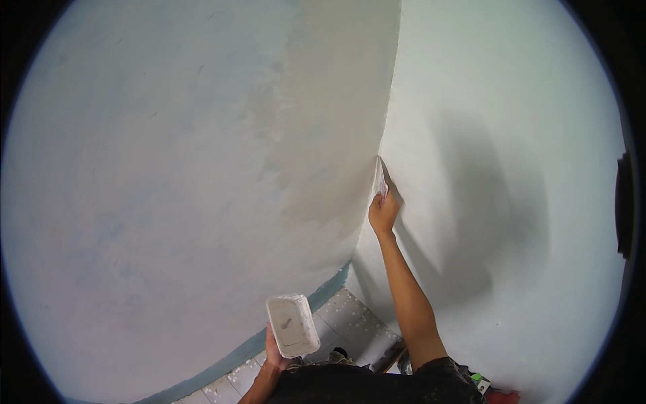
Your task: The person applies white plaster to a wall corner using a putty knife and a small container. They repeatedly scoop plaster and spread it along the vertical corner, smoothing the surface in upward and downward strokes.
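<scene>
My right hand point(383, 215) is raised at the inside corner between two walls, closed around a putty knife point(381, 180). The whitish blade stands nearly upright, its tip at the corner line; much of the tool is seen edge-on. Lower down, my left hand point(273, 349) grips a white rectangular plastic tub point(309, 326) by its left side. Pale filler smears coat the tub's inside, with a small darker patch on its bottom. Beside the corner, the left wall point(134, 222) carries a grey-beige coated band point(336, 114) over a patchy bluish-white surface.
The right wall point(572, 202) is smooth and white, with my arm's shadow on it. A blue-green strip point(232, 358) runs along the left wall's foot. White spots dot the tiled floor point(346, 316). Partly hidden green and red items point(501, 396) lie at the lower right.
</scene>
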Demonstrator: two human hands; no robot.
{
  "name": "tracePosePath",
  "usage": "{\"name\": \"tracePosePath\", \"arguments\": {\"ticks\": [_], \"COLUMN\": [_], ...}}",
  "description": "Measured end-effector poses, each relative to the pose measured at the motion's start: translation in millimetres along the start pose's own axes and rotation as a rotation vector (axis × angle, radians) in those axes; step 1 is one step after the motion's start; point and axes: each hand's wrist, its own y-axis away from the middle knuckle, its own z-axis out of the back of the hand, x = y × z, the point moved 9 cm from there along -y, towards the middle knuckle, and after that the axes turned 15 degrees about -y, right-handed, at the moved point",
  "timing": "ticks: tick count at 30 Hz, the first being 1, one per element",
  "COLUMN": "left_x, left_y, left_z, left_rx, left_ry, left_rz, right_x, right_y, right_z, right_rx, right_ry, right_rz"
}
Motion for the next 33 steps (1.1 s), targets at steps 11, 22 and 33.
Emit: {"name": "tracePosePath", "arguments": {"ticks": [11,22,33], "left_x": [-4.1,2.3,4.4], "left_y": [-12.9,-23.2,-27.9], "left_z": [-17.3,-22.5,-28.3], "left_rx": [-0.014,0.041,0.003], "left_ry": [0.019,-0.001,-0.040], "left_rz": [-0.004,-0.002,0.000], "right_x": [204.4,45.5,129.7], "right_y": [207.4,-7.1,89.4], "right_z": [-109.3,14.3,-88.5], "right_rx": [0.558,0.004,0.068], "right_ry": [-0.466,-0.052,-0.243], "right_rz": [0.069,-0.128,0.002]}}
